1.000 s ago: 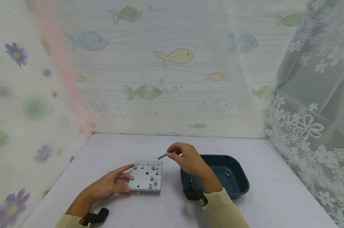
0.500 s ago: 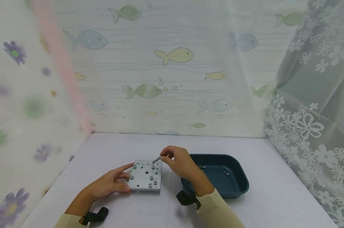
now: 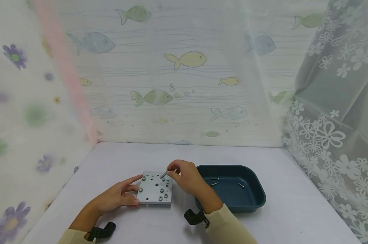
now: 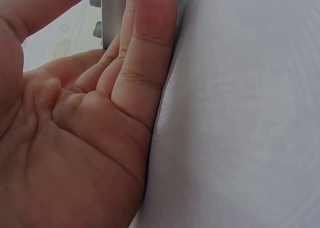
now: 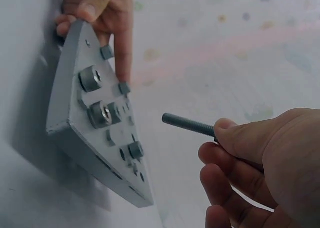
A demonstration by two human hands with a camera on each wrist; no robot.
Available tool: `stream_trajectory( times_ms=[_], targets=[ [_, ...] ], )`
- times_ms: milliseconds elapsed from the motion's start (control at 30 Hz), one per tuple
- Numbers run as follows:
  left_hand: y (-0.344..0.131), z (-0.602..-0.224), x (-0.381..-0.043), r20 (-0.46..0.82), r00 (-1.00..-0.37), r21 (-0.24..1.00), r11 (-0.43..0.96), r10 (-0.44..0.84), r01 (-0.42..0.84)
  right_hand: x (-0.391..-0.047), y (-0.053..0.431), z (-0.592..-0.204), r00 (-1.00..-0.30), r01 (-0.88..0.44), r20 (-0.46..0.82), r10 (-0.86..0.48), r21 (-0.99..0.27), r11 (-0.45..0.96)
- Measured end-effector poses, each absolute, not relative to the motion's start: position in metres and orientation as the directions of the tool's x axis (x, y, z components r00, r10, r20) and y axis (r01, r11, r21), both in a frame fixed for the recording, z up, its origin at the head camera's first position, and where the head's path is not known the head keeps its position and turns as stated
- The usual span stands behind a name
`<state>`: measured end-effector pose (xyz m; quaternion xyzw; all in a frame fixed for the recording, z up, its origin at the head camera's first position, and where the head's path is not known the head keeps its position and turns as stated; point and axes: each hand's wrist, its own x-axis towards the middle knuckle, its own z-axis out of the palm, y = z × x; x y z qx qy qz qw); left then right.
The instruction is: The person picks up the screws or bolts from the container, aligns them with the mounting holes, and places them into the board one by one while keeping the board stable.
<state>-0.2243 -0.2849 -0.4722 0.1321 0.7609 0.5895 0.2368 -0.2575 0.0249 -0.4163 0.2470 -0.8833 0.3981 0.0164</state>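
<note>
A square, light grey metal plate [image 3: 149, 192] lies on the white table, with holes and several socket-head screws [image 5: 100, 114] standing in it. My left hand [image 3: 121, 196] holds its left side, the thumb at the near corner and the index finger at the far one. Between thumb and fingertips, my right hand [image 3: 185, 178] pinches a long threaded screw [image 5: 187, 124] whose head end is hidden. In the head view the screw overlaps the far right part of the plate; in the right wrist view its tip points at the plate, with a gap showing.
To the right stands a dark blue tray [image 3: 261, 191] with a few loose screws [image 3: 241, 185] inside, partly behind the right forearm. Patterned curtains [image 3: 184, 112] hang along the back and both sides of the white table [image 3: 126, 156].
My right hand has moved left and toward me with the screw, from beyond the plate's far right corner to over the plate. The left hand and plate have stayed still.
</note>
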Motion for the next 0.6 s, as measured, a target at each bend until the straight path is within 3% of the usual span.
stream_trajectory(
  times_ms=[600],
  targets=[
    [-0.285,-0.473,-0.222,-0.21,-0.854,0.956,0.284,0.477,-0.077,-0.246,0.002,-0.431,-0.897,-0.418,0.18,-0.404,-0.643,0.642]
  ],
)
